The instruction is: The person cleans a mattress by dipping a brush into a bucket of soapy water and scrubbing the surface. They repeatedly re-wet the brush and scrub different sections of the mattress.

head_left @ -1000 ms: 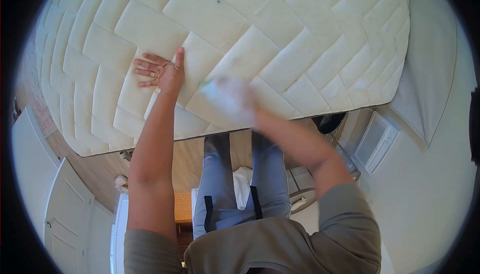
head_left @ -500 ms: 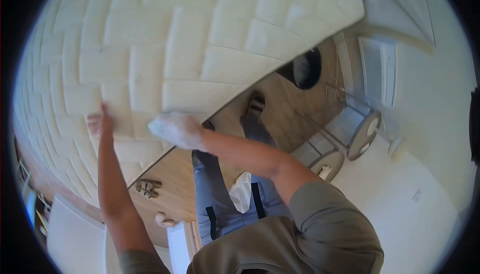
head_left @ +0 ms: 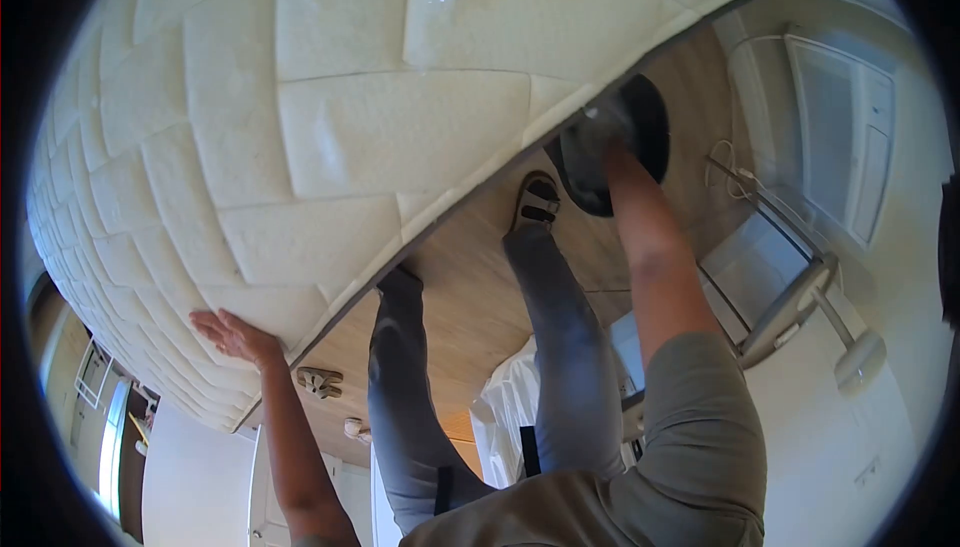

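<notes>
A large cream padded surface (head_left: 340,127) with a brick-like stitched pattern fills the upper left, with small foamy spots near its top. My left hand (head_left: 236,335) rests on it near its lower edge, fingers spread and holding nothing. My right hand (head_left: 603,132) reaches down past the edge into a dark round bucket (head_left: 655,127) on the floor. It is blurred, and its fingers and whatever they hold cannot be made out.
My sandalled foot (head_left: 538,202) stands on the wooden floor (head_left: 470,297) beside the bucket. Loose sandals (head_left: 320,382) lie at the lower left. A white plastic bag (head_left: 510,412) is behind my legs. Right: a metal-framed rack (head_left: 790,307), a cable and a white wall panel (head_left: 840,132).
My right hand, earlier on the padded surface with a whitish cloth-like or foamy thing, has moved right and down into the bucket. My left hand has shifted nearer the lower edge. The view has moved.
</notes>
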Demonstrator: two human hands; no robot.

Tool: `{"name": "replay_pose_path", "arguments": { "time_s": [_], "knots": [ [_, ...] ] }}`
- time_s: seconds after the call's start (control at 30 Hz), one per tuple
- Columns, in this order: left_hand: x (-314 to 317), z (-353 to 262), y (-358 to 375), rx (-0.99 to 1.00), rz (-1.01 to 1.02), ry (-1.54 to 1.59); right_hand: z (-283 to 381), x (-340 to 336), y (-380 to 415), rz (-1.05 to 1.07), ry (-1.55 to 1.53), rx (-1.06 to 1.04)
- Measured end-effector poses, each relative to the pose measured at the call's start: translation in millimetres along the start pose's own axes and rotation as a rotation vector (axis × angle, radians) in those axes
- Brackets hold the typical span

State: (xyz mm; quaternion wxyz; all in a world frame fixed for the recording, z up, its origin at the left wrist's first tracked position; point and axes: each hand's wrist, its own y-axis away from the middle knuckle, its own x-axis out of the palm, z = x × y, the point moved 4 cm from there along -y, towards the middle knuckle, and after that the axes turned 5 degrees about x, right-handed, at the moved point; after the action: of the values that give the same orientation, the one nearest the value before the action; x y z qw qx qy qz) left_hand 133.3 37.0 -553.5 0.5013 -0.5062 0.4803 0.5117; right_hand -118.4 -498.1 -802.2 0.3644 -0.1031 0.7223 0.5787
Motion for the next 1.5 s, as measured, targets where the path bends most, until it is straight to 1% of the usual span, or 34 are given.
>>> {"name": "replay_pose_path", "arguments": {
  "time_s": [0.03,0.1,0.2,0.3,0.47,0.6,0.67,0.83,0.87,0.93,0.97,1.03,1.1,1.13,1.17,1.2,1.27,1.3,1.33,1.37,1.43,1.47,1.5],
  "knots": [
    [-1,-1,1,0.032,-0.038,0.051,0,10,-16,0.021,-0.014,-0.010],
    [2,2,1,0.098,-0.103,0.122,21,35,-33,0.051,-0.001,-0.015],
    [0,-3,-1,0.086,-0.084,0.163,28,62,-39,0.083,-0.039,0.002],
    [-2,-6,1,0.093,-0.093,0.142,22,61,-31,0.088,-0.104,-0.007],
    [-3,-5,1,0.094,-0.104,0.095,8,31,-6,0.076,-0.223,-0.013],
    [0,-3,4,0.048,-0.097,0.076,6,17,29,0.095,-0.301,-0.013],
    [0,-5,2,-0.014,-0.075,0.020,4,10,49,0.106,-0.338,-0.011],
    [-1,-12,4,-0.009,-0.102,0.023,-7,-9,83,0.134,-0.373,-0.016],
    [3,-10,5,-0.034,-0.109,0.017,-9,-15,89,0.129,-0.358,-0.032],
    [9,-4,5,0.022,-0.093,-0.009,-11,-33,112,0.097,-0.353,-0.087],
    [10,-1,4,0.005,-0.079,-0.050,-11,-48,128,0.102,-0.517,-0.045],
    [10,-2,3,-0.017,-0.050,-0.080,3,-96,177,0.083,-1.461,0.240],
    [2,-2,4,-0.048,-0.036,-0.065,41,-179,222,-0.078,-1.525,0.026],
    [-3,-5,3,-0.032,0.013,-0.012,59,-207,231,-0.076,-1.501,0.007],
    [-8,-2,2,-0.009,0.069,0.042,81,-228,243,0.019,-1.646,-0.076],
    [-19,7,-1,-0.029,0.075,0.052,106,-248,256,0.120,-1.789,-0.154],
    [-38,26,-13,-0.073,0.105,0.502,175,-300,247,-0.041,-1.257,-0.260],
    [-43,42,-21,-0.047,-0.034,0.638,219,-326,241,-0.204,-1.094,-0.386],
    [-44,63,-29,-0.059,-0.032,0.649,266,-343,234,-0.360,-0.923,-0.507],
    [-46,86,-42,-0.058,-0.069,0.553,303,-329,210,-0.476,-0.857,-0.458],
    [-44,131,-69,-0.077,-0.131,0.399,387,-317,184,-0.472,-0.664,-0.253],
    [-38,152,-83,-0.091,-0.148,0.340,410,-305,183,-0.473,-0.648,-0.243],
    [-31,175,-96,-0.139,-0.135,0.299,443,-294,186,-0.553,-0.380,-0.475]
  ]
}}
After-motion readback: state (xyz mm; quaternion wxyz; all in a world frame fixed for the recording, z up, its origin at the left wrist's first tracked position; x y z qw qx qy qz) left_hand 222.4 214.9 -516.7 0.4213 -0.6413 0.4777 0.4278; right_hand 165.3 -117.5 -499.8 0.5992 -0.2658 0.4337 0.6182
